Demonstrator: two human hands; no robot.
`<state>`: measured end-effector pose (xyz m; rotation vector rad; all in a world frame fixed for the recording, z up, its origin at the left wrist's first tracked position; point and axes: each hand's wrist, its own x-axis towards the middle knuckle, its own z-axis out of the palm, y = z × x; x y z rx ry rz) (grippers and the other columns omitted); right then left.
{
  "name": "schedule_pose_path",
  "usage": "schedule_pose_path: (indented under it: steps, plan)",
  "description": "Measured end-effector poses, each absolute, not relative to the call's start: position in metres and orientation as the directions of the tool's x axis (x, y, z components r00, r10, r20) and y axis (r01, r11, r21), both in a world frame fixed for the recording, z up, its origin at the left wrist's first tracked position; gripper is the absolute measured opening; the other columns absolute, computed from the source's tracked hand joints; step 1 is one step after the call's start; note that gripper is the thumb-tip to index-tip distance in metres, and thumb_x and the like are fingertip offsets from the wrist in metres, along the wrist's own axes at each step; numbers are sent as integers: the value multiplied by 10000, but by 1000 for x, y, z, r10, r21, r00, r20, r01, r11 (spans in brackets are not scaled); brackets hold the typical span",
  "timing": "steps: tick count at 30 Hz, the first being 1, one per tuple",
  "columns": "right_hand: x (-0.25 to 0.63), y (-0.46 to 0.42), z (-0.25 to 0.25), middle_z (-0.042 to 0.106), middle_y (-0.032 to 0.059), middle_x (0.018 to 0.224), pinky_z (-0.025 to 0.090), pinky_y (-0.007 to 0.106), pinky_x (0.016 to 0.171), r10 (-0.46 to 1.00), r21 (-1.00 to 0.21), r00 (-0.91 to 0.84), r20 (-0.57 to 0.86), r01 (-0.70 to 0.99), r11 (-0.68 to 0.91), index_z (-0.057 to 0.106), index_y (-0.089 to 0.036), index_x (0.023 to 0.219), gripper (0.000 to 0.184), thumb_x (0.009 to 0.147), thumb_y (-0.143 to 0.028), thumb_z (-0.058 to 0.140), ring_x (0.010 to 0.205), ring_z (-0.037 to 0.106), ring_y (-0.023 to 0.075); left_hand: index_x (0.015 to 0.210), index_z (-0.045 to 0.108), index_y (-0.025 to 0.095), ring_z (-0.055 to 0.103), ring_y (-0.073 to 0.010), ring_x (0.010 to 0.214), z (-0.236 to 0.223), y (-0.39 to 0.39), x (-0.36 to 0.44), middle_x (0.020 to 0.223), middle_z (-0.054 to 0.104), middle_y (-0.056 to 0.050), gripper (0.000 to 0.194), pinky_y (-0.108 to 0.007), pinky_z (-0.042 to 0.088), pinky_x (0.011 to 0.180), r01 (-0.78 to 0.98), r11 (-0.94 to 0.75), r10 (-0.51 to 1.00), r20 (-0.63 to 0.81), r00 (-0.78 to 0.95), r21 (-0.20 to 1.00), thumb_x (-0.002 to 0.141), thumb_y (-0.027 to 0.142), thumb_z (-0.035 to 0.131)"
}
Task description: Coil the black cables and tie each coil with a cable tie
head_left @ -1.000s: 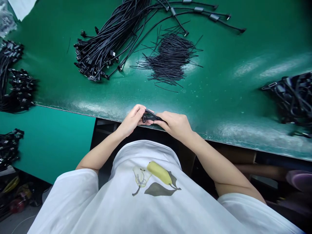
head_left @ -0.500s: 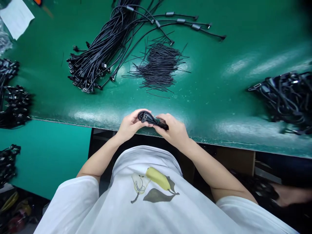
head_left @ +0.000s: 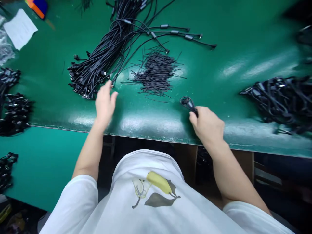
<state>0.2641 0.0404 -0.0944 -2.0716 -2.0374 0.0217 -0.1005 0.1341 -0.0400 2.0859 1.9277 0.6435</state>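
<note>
My right hand (head_left: 208, 125) is closed around a coiled black cable (head_left: 187, 102), whose looped end sticks out past the thumb over the green table. On the other side, my left hand (head_left: 105, 102) reaches to the near end of a big bundle of black cables (head_left: 104, 52). Its thumb stands apart from the fingers, and no object shows in it. The fingertips are at the outermost cable plugs; whether they touch cannot be made out. Between the hands, a little farther off, lies a heap of thin black ties (head_left: 157, 73).
A pile of coiled black cables (head_left: 280, 100) lies at the right. More black cable bundles (head_left: 18, 110) sit at the left edge. Farther back are a white paper (head_left: 20, 30) and an orange and blue object (head_left: 37, 8). The table's front edge (head_left: 146, 138) runs before my body.
My hands have parted. The right carried the coiled cable to the right; the left let go of it and moved left and forward to the cable bundle. The view shifted slightly.
</note>
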Motion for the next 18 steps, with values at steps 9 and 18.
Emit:
schedule_pose_path:
  steps: [9, 18]
  plan:
    - [402, 85, -64, 604, 307, 1219, 260, 427, 706, 834, -7, 534, 138, 843, -539, 619, -59, 1324, 476, 941, -341, 591, 1045, 567, 316, 1108, 623, 229, 400, -349, 1336, -27, 190, -145, 1360, 576, -46, 320, -585, 269, 1127, 931, -144, 962, 269, 52, 334, 939, 462, 484]
    - [336, 127, -24, 609, 278, 1273, 407, 441, 929, 945, -170, 199, 259, 973, -158, 643, -56, 1291, 443, 899, -261, 669, 1175, 560, 316, 916, 596, 196, 636, -161, 994, 13, 197, -174, 986, 715, 7, 296, -414, 473, 1011, 611, -118, 988, 156, -10, 783, 967, 405, 392]
